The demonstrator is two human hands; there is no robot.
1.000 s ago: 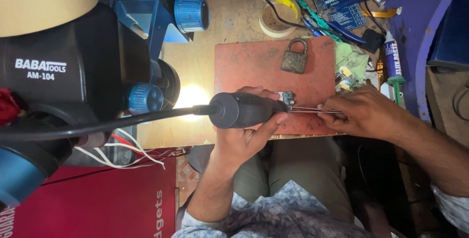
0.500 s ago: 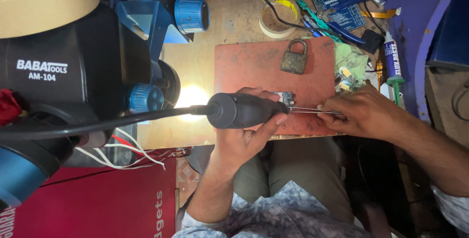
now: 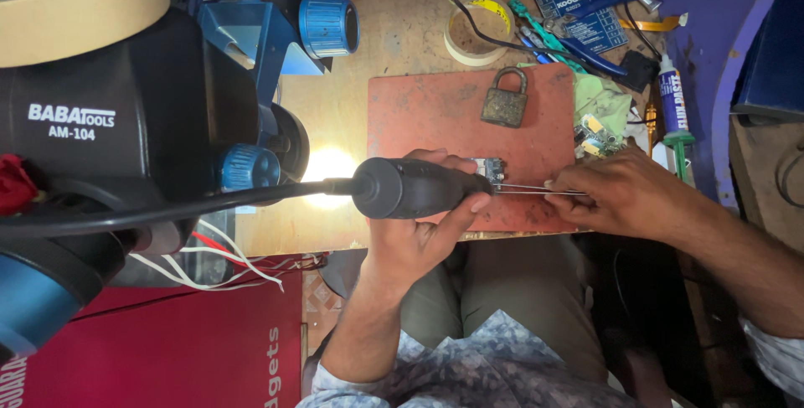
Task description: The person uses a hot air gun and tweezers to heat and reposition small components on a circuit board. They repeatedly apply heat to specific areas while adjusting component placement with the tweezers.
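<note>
Head view: over the reddish-brown work mat (image 3: 435, 115), the left hand (image 3: 419, 232) wraps its fingers around a black cylindrical hot-air handle (image 3: 414, 188); the right hand (image 3: 624, 194) pinches thin metal tweezers (image 3: 536, 191) beside a small circuit board (image 3: 488, 167), below a brass padlock (image 3: 505, 102).

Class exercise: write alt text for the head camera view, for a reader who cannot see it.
A person's left hand grips a black corded tool handle while the right hand holds thin metal tweezers at a small circuit board on a red mat. A brass padlock lies on the mat.
</note>
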